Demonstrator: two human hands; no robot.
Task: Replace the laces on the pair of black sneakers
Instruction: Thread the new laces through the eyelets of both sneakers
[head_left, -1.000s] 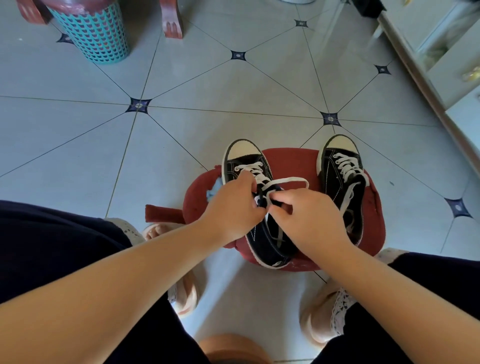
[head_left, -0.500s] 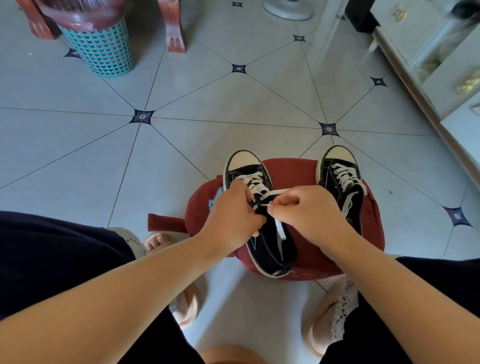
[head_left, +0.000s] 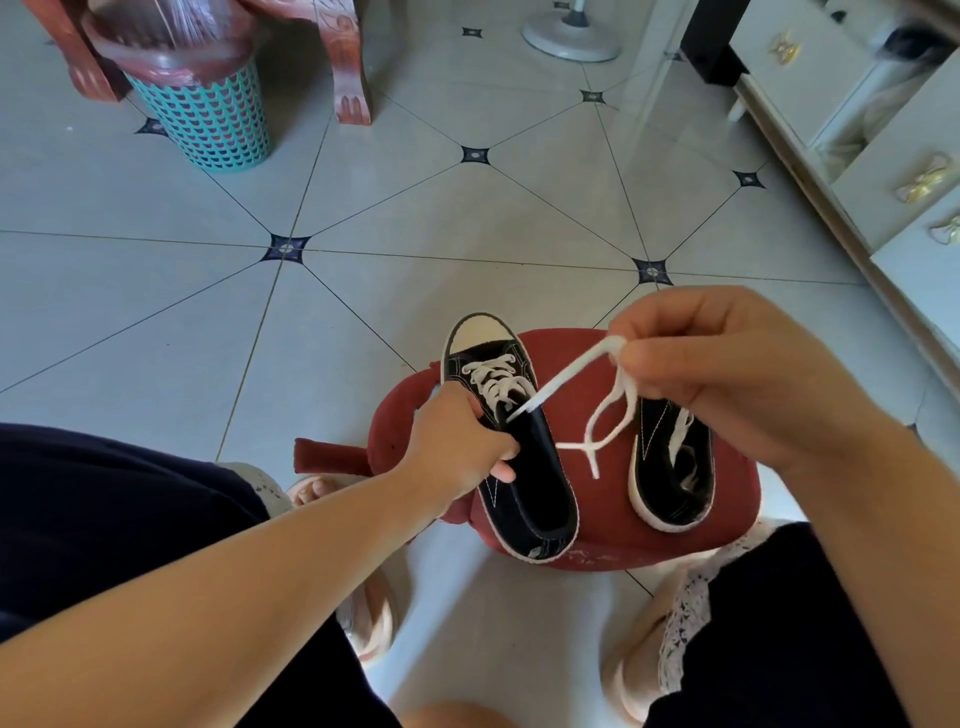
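Both black sneakers sit side by side, toes pointing away, on a red cushion on the tiled floor between the person's knees, which puts them low and close under both hands. The left hand grips the left sneaker by its outer side near the eyelets, fingers curled over the edge, apparently to pin the shoe down so that it does not lift with the pull. The right hand is raised above the right sneaker and pinches the white lace between thumb and fingers. The lace runs taut from an eyelet of the left sneaker up to that pinch, and its loose end loops down over the cushion between the shoes. The lace is crossed only in the eyelets nearest the toe. Whether it is being threaded in or drawn out cannot be told from this view.
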